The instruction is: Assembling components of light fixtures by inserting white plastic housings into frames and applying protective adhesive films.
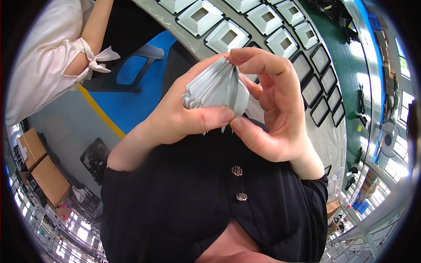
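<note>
A thick stack of thin white sheets (210, 85), like folded paper leaflets, is held up in front of my chest. Its layers fan apart along the left side and come together at the top. My left hand (177, 114) is closed around the stack, with the thumb lying across its near face. At the right edge, my right hand (283, 105) has its curled index finger at the top corner and its thumb tip at the bottom corner, close to my left thumb. The stack hides the far side of both hands' grip.
Beyond my hands, a grey table (197, 48) bears rows of white square housings (201, 16) with openings in the middle, and several black rectangular frames (321, 59). At the left are a co-worker's white sleeve (48, 59) and a blue chair (118, 107). Cardboard boxes (50, 179) stand lower left.
</note>
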`<action>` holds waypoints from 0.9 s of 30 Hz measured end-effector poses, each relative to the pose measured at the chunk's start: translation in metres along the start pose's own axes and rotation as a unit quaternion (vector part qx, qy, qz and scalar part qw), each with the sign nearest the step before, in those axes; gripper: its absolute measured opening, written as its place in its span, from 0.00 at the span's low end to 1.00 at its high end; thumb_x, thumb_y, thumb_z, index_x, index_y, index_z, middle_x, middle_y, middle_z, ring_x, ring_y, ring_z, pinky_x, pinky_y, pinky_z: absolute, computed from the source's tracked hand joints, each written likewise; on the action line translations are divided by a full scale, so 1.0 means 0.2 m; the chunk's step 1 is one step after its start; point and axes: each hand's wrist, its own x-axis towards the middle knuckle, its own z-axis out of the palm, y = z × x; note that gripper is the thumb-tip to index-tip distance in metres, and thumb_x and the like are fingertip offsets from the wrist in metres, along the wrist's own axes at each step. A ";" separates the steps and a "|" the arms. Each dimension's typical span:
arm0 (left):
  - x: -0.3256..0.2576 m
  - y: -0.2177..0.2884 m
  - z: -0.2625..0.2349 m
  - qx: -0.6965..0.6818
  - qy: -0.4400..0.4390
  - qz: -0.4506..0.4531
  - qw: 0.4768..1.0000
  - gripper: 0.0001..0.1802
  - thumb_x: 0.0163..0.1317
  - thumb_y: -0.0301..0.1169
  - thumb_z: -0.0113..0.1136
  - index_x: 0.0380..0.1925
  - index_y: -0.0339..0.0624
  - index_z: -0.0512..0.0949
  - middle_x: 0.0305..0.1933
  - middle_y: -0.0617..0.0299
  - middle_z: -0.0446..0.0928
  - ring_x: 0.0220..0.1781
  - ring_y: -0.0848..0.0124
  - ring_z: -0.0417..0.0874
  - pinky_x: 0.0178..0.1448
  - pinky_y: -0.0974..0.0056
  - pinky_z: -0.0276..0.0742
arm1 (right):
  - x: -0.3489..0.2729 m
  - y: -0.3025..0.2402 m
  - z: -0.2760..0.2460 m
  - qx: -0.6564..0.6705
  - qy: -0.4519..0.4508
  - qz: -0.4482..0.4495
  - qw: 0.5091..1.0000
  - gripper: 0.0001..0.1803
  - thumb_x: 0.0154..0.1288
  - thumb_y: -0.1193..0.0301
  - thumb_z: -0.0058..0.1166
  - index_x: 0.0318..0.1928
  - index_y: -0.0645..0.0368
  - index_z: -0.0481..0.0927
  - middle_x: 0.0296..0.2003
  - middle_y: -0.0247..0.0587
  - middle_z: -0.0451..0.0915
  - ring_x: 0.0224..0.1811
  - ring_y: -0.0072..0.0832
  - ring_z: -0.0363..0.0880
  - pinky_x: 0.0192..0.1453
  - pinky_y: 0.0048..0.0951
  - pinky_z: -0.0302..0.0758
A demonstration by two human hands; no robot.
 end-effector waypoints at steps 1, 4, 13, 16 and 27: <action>0.00 0.00 0.00 -0.007 -0.004 -0.002 1.000 0.42 0.53 0.31 0.67 0.67 0.35 0.58 0.56 0.60 0.70 0.57 0.73 0.72 0.59 0.65 0.70 | 0.00 0.01 0.00 0.006 -0.007 -0.005 1.000 0.34 0.50 0.79 0.58 0.59 0.63 0.61 0.63 0.50 0.60 0.70 0.36 0.59 0.72 0.44 0.59; 0.00 -0.01 -0.01 -0.009 -0.010 -0.006 1.000 0.43 0.53 0.32 0.68 0.67 0.35 0.58 0.56 0.60 0.70 0.58 0.73 0.71 0.59 0.65 0.69 | 0.01 0.01 -0.01 0.013 -0.016 -0.005 1.000 0.33 0.50 0.79 0.57 0.58 0.63 0.61 0.63 0.51 0.61 0.71 0.37 0.58 0.72 0.45 0.58; -0.04 -0.03 -0.01 0.006 0.013 0.008 1.000 0.41 0.52 0.30 0.65 0.66 0.35 0.59 0.56 0.59 0.70 0.58 0.71 0.71 0.61 0.65 0.68 | -0.01 0.02 0.05 0.032 0.010 -0.027 0.999 0.32 0.46 0.81 0.54 0.56 0.62 0.62 0.60 0.50 0.63 0.67 0.38 0.63 0.67 0.42 0.65; -0.03 -0.03 0.01 0.067 0.032 0.030 0.997 0.39 0.51 0.27 0.61 0.65 0.35 0.60 0.56 0.58 0.70 0.58 0.71 0.71 0.61 0.64 0.68 | -0.01 0.02 0.08 -0.012 0.045 -0.064 0.997 0.32 0.44 0.82 0.54 0.54 0.62 0.64 0.56 0.51 0.65 0.62 0.40 0.68 0.59 0.36 0.72; 0.02 -0.04 0.02 0.124 0.069 0.081 0.986 0.34 0.51 0.22 0.54 0.61 0.37 0.61 0.53 0.57 0.71 0.54 0.72 0.73 0.57 0.65 0.72 | -0.01 0.06 0.03 -0.107 0.018 -0.103 0.989 0.30 0.42 0.86 0.33 0.52 0.62 0.53 0.65 0.62 0.55 0.70 0.52 0.58 0.67 0.44 0.65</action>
